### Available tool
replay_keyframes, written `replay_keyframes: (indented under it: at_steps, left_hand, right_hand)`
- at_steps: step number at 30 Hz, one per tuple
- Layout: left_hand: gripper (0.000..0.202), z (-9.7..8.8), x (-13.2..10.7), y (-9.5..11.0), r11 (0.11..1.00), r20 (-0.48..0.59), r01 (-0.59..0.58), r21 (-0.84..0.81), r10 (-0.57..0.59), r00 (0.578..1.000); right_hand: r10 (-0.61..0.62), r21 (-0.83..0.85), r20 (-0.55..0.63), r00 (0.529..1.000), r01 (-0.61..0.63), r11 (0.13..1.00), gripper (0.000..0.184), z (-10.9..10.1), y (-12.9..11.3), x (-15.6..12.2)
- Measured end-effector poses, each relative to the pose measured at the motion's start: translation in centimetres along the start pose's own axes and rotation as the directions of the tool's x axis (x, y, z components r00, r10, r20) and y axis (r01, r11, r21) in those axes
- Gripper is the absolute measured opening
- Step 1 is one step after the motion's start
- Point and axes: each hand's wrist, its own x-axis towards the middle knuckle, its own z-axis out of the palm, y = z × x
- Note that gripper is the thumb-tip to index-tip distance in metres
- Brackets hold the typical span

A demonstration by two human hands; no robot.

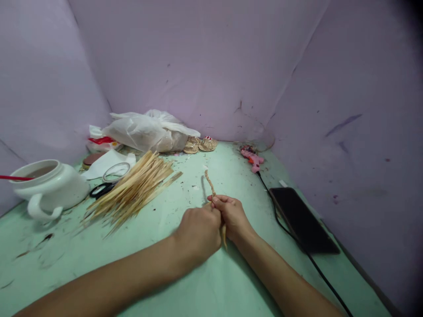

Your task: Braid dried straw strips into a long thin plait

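My left hand [198, 231] and my right hand [232, 215] meet at the middle of the pale green table [198, 290], both closed around a thin twisted straw cord [209, 182]. The cord's braided end sticks up and away from my fingers, and its loose lower end hangs out below between the hands. A heap of long dry straw strips [134, 187] lies on the table just left of my hands.
A white pot [49, 187] with a red stick in it stands at far left. Scissors [101, 190], a tape ring [116, 171], white paper and a plastic bag [148, 130] sit behind the straw. A pink glue gun [252, 158], its black cable and a dark phone [302, 220] lie at right. Lilac walls enclose the table.
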Motion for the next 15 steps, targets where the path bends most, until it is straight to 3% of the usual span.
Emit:
replay_keyframes:
  at_steps: [2, 3, 4, 5, 7, 9, 11, 15]
  left_hand:
    - [0.023, -1.5, 0.8, -0.8, 0.949, -0.089, 0.178, -0.260, -0.207, 0.974]
    - [0.025, -2.0, 1.2, -1.3, 0.873, -0.067, 0.281, -0.399, -0.333, 0.940]
    - [0.029, -2.4, 1.6, -1.7, 0.760, 0.063, 0.393, -0.517, -0.424, 0.903]
    - [0.030, -2.5, 2.0, -2.2, 0.640, 0.213, 0.480, -0.600, -0.451, 0.867]
    - [0.022, -2.2, 2.6, -2.9, 0.426, 0.465, 0.594, -0.682, -0.375, 0.802]
    - [0.010, -1.6, 2.9, -3.4, 0.307, 0.560, 0.625, -0.718, -0.278, 0.780]
    - [0.013, -1.0, 2.9, -3.9, 0.273, 0.573, 0.626, -0.730, -0.255, 0.779]
    - [0.019, -0.4, 2.8, -4.4, 0.349, 0.539, 0.613, -0.709, -0.293, 0.790]
  right_hand:
    - [-0.003, -0.010, 0.020, 1.000, 0.003, 1.000, 0.013, -0.1, 0.1, 0.1]
    - [-0.004, -0.018, 0.039, 0.999, 0.005, 1.000, 0.013, -0.1, 0.2, 0.1]
    - [-0.007, -0.028, 0.064, 0.998, 0.009, 1.000, 0.014, -0.1, 0.2, 0.1]
    - [-0.013, -0.039, 0.092, 0.996, 0.016, 0.999, 0.016, 0.0, 0.2, 0.0]
    - [-0.030, -0.060, 0.151, 0.988, 0.040, 0.997, 0.017, 0.0, 0.3, -0.2]
    - [-0.055, -0.081, 0.204, 0.978, 0.073, 0.994, 0.016, 0.1, 0.4, -0.2]
    - [-0.075, -0.111, 0.244, 0.967, 0.105, 0.988, 0.014, 0.1, 0.5, -0.2]
    - [-0.094, -0.152, 0.238, 0.967, 0.133, 0.979, 0.015, 0.1, 0.4, 0.2]
